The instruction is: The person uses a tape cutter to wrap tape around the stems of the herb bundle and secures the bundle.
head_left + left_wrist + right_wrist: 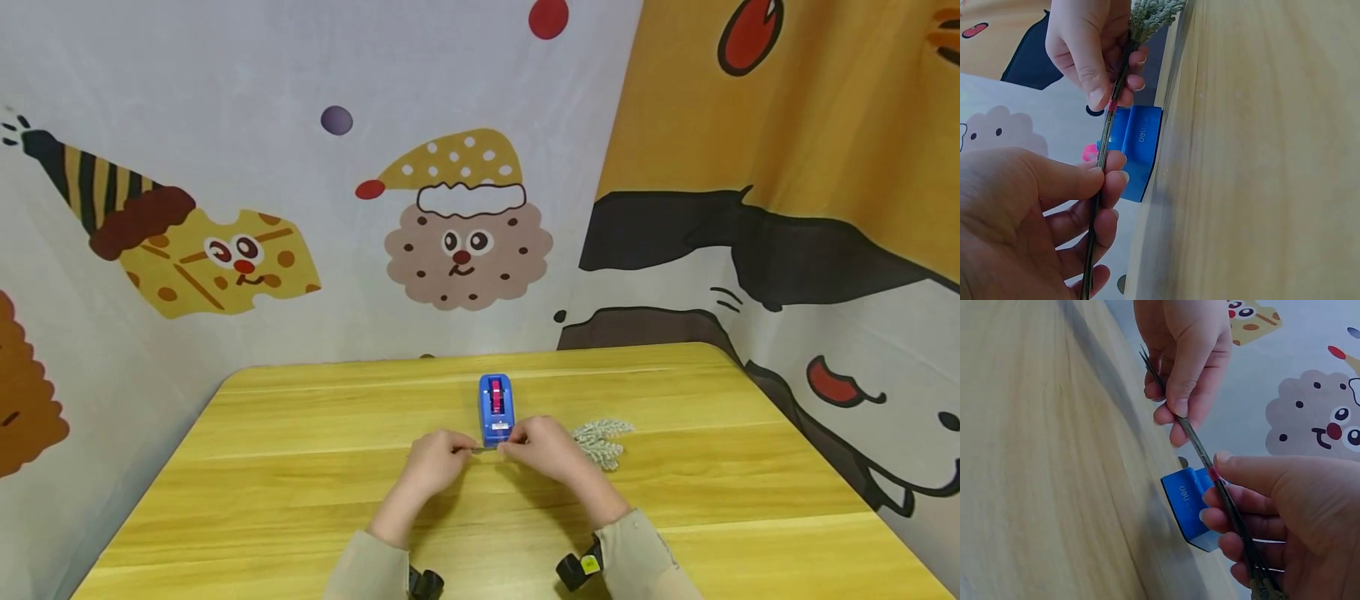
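Just in front of the blue tape dispenser [496,408] on the counter [300,467], a thin bundle of stems [1105,150] is held level, its long axis running left to right. It is pinched by the left hand [435,461] and the right hand [546,448] alike, the frosted sprig end [602,442] lying beyond the right fingers [1094,81]. "deli" is read on the dispenser.

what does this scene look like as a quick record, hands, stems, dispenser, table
left hand: pinches the bare end of the stems
right hand: pinches the stems nearer the sprig
stems: thin dark bundle, held between both hands, small pink mark on it
sprig: pale frosted green, right of the right hand
tape dispenser: blue, pink roll, just behind the hands
table: yellow wood
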The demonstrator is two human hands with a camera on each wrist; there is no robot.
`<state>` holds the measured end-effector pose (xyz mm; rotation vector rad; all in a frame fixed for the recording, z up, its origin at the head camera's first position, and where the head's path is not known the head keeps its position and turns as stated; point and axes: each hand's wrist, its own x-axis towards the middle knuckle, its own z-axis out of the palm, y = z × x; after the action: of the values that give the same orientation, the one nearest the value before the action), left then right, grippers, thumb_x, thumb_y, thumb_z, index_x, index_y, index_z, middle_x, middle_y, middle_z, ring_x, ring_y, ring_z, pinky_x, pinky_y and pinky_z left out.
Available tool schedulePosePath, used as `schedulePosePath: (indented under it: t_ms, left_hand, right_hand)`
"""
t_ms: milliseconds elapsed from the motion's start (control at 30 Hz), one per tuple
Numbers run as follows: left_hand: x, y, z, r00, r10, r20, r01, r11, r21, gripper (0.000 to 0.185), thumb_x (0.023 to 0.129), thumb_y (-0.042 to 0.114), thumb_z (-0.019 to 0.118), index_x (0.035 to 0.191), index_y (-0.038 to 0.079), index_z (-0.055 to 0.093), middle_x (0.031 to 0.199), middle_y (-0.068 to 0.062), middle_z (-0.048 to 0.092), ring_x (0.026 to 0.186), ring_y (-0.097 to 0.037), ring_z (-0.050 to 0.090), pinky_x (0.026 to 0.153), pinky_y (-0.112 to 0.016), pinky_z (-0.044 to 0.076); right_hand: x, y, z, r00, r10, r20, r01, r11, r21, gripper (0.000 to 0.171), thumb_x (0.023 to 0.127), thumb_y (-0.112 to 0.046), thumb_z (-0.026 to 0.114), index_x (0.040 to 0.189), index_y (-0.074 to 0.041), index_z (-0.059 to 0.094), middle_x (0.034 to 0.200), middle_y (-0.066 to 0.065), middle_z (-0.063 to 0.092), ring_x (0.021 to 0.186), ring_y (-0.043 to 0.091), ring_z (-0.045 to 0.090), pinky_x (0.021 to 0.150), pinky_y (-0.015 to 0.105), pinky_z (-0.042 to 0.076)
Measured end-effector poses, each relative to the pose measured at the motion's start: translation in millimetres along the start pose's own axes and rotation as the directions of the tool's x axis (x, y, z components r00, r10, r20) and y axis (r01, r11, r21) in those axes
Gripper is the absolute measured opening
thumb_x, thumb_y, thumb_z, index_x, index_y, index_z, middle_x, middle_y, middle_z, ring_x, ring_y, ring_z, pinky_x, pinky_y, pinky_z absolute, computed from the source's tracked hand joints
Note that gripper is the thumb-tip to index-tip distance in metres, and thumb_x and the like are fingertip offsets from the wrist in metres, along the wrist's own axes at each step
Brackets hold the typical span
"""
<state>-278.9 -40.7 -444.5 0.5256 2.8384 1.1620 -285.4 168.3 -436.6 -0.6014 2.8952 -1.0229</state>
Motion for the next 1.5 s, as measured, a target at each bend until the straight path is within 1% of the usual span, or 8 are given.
schedulePosePath:
  t_ms: [333,600,733,867,1000,1200,1267,1500]
  left_hand:
    - [-0.1,3.2,-1.4,1.000,0.000,0.011,0.000,1.000,0.003,0.015,0.089,0.007,0.065,0.099,0.008,0.077,0.103,-0.009,0.072,0.078,-0.017,0.059,0.067,-0.036,0.049]
    - [-2.4,1.8,-0.5,0.999,0.009,0.046,-0.009,1.000,-0.017,0.016,0.092,0.015,0.065,0.100,0.007,0.076,0.102,-0.008,0.071,0.093,-0.026,0.064,0.081,-0.048,0.051]
    - [0.9,2.5,-2.7,0.999,0.002,0.042,0.000,1.000,-0.030,0.020,0.093,0.019,0.064,0.104,0.006,0.075,0.102,-0.008,0.071,0.085,-0.020,0.063,0.075,-0.043,0.052]
    - [10.2,2.5,-9.3,1.000,0.005,0.010,-0.004,0.999,-0.045,0.023,0.094,0.019,0.063,0.110,0.006,0.073,0.105,-0.008,0.071,0.089,-0.023,0.065,0.075,-0.042,0.053]
    - [23.9,-0.9,-15.5,1.000,0.000,-0.003,-0.001,0.991,-0.134,0.029,0.096,0.021,0.060,0.119,0.005,0.068,0.114,-0.009,0.068,0.102,-0.029,0.063,0.083,-0.044,0.052]
    - [44.5,-6.3,-18.2,0.999,-0.026,-0.018,0.019,0.950,-0.312,0.037,0.098,0.019,0.058,0.132,0.004,0.059,0.128,-0.015,0.060,0.116,-0.033,0.056,0.093,-0.048,0.047]
    - [50.5,-6.5,-17.6,0.999,-0.025,-0.021,0.016,0.942,-0.336,0.039,0.098,0.018,0.057,0.135,0.004,0.056,0.132,-0.016,0.057,0.119,-0.036,0.054,0.095,-0.050,0.046]
    - [67.7,-7.6,-9.0,0.995,-0.102,0.002,0.094,0.904,-0.417,0.042,0.097,0.020,0.058,0.138,0.011,0.054,0.137,-0.016,0.053,0.126,-0.037,0.047,0.097,-0.052,0.043]
  right_hand:
    - [3.3,3.2,2.6,0.998,0.020,-0.059,-0.021,1.000,-0.018,0.024,0.086,-0.023,0.074,0.066,-0.012,0.066,0.059,-0.009,0.054,0.050,0.006,0.039,0.044,0.021,0.033]
    - [3.1,9.0,4.4,0.999,0.005,-0.036,-0.005,1.000,0.016,0.028,0.084,-0.023,0.075,0.062,-0.012,0.063,0.056,-0.010,0.050,0.048,0.005,0.037,0.044,0.020,0.031]
    - [3.0,12.7,5.0,0.999,0.010,-0.035,-0.009,1.000,0.006,0.031,0.084,-0.024,0.076,0.059,-0.015,0.059,0.054,-0.010,0.047,0.048,0.004,0.035,0.044,0.020,0.029]
    - [3.5,15.3,5.4,0.999,0.002,-0.032,-0.002,1.000,-0.001,0.030,0.083,-0.024,0.077,0.059,-0.017,0.060,0.054,-0.011,0.048,0.048,0.004,0.036,0.044,0.020,0.029]
    - [4.4,15.7,5.5,1.000,-0.009,-0.027,0.009,1.000,0.004,0.030,0.083,-0.023,0.077,0.059,-0.017,0.060,0.053,-0.011,0.047,0.047,0.004,0.035,0.044,0.020,0.029]
    - [5.8,15.0,6.5,1.000,-0.016,-0.025,0.016,1.000,0.019,0.030,0.084,-0.024,0.076,0.060,-0.016,0.061,0.054,-0.011,0.049,0.048,0.004,0.036,0.044,0.020,0.030]
    - [6.0,15.0,6.9,1.000,-0.013,-0.028,0.014,1.000,0.022,0.029,0.083,-0.024,0.077,0.060,-0.016,0.061,0.054,-0.011,0.050,0.048,0.004,0.037,0.044,0.020,0.031]
    - [5.3,15.1,8.2,0.999,0.004,-0.033,-0.003,1.000,0.019,0.030,0.083,-0.024,0.077,0.059,-0.015,0.061,0.053,-0.011,0.049,0.047,0.004,0.036,0.044,0.020,0.029]
